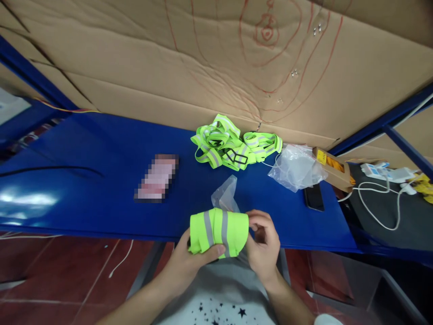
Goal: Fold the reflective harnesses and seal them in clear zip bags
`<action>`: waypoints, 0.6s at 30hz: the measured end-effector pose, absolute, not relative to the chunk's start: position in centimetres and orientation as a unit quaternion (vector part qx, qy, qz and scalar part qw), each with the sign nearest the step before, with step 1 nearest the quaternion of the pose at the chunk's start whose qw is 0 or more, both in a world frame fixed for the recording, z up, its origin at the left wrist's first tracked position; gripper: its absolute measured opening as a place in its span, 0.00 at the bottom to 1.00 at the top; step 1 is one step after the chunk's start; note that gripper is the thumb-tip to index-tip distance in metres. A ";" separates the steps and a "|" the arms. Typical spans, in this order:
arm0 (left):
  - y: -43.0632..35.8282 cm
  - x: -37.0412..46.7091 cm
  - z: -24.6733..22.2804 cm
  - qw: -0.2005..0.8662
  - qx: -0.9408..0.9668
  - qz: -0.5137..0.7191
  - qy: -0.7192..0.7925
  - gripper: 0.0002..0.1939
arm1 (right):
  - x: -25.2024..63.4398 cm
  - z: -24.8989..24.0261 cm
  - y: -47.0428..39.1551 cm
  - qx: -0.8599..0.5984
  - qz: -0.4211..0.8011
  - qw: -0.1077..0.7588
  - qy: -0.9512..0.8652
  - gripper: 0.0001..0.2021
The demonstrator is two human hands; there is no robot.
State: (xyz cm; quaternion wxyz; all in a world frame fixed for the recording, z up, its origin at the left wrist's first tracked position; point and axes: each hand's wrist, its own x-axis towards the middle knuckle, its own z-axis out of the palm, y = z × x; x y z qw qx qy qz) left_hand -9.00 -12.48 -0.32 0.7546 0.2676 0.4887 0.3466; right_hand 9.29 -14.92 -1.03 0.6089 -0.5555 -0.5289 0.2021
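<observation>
A folded bundle of neon yellow-green reflective strap [218,232] with grey stripes is held over the table's front edge. My left hand [191,259] is closed around its left and lower side, with the thumb pressed across the front. At the right end of the bundle, my right hand [265,243] has its fingers bent together against the edge; the exact pinch point is hidden. A clear plastic bag [226,193] sticks up just behind the bundle, its lower part covered. Farther back lies a loose heap of similar reflective straps [219,140] with a black buckle [239,158].
On the blue table [101,180] lies a pixelated flat item [157,178]. To the right are crumpled plastic bags [296,167], a dark phone [314,197] and a small cardboard box [333,167]. A cardboard panel [135,54] stands behind. White cables [379,212] trail at right.
</observation>
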 end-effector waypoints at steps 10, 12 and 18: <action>-12.1 -8.0 0.6 0.733 0.221 0.395 0.508 0.37 | 7.8 -0.9 -14.7 -0.573 0.223 0.686 -0.389 0.10; -11.8 -7.8 1.0 0.744 0.201 0.401 0.495 0.38 | 7.8 -0.8 -14.9 -0.589 0.176 0.645 -0.454 0.06; -10.6 -7.0 1.0 0.734 0.163 0.433 0.498 0.36 | 8.6 -1.1 -14.7 -0.634 0.187 0.500 -0.560 0.05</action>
